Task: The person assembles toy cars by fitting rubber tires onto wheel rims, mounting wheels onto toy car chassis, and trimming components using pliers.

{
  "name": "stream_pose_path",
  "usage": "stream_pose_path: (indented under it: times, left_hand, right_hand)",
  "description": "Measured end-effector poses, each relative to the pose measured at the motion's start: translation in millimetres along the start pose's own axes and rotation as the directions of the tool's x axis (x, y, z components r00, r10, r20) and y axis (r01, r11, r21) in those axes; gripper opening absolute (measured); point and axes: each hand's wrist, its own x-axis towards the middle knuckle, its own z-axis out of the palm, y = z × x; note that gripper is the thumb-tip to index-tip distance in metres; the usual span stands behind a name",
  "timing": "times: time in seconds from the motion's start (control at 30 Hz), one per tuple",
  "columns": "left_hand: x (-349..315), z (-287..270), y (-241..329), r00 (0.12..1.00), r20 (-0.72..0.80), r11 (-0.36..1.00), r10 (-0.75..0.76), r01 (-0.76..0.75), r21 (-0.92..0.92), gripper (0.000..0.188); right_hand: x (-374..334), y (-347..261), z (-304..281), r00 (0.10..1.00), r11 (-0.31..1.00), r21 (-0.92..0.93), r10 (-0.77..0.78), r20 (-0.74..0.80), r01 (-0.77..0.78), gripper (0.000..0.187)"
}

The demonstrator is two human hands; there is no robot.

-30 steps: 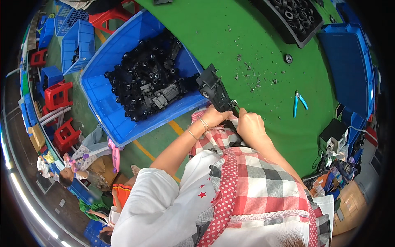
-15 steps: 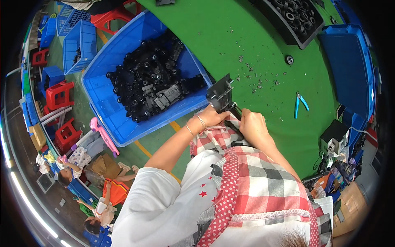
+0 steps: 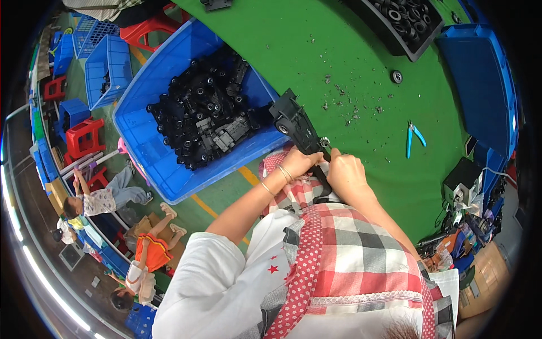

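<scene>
A black plastic toy car chassis (image 3: 297, 121) is tilted over the near edge of the green table, beside the blue bin. My left hand (image 3: 298, 164) is closed around its near end; a wheel shows on its left side. Close by on the right, my right hand (image 3: 345, 172) is curled into a fist against the chassis, and what its fingers grip is hidden. A small wheel with a shiny hub (image 3: 324, 142) shows just above the right fingers. The large blue bin (image 3: 186, 189) at left holds a heap of similar black chassis (image 3: 206, 107).
Blue-handled nippers (image 3: 415, 138), a loose wheel (image 3: 397, 76) and black scraps (image 3: 353, 107) lie on the green tabletop (image 3: 372, 186). A black tray (image 3: 415, 53) of wheels stands at the far right. Red stools (image 3: 84, 138) and two people (image 3: 110, 198) are on the left.
The chassis has turned in my hands, so its long face and a side wheel now show. My hands stay close together. At left, the people in the background have shifted.
</scene>
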Motion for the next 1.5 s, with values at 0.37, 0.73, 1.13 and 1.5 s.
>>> stream_pose_path:
  times: [0.37,0.73,1.13,1.5]
  left_hand:
    - [7,-29,-18,0.964,0.137,0.927,0.229,-0.258,0.271,0.014]
    - [-22,-23,38,0.975,0.116,0.897,0.191,-0.126,-0.423,0.02]
    - [39,1,32,0.96,0.139,0.959,0.242,-0.215,-0.185,0.03]
    - [87,26,116,0.941,0.245,0.965,0.233,-0.192,-0.181,0.023]
  right_hand:
    - [4,3,-13,0.998,0.997,0.068,0.039,0.045,-0.042,0.011]
    - [23,45,-17,0.941,0.986,0.168,0.056,-0.334,0.001,0.026]
    - [-14,137,69,0.753,0.741,0.67,0.417,-0.509,0.042,0.025]
    - [35,167,22,0.566,0.8,0.59,0.439,-0.698,0.108,0.022]
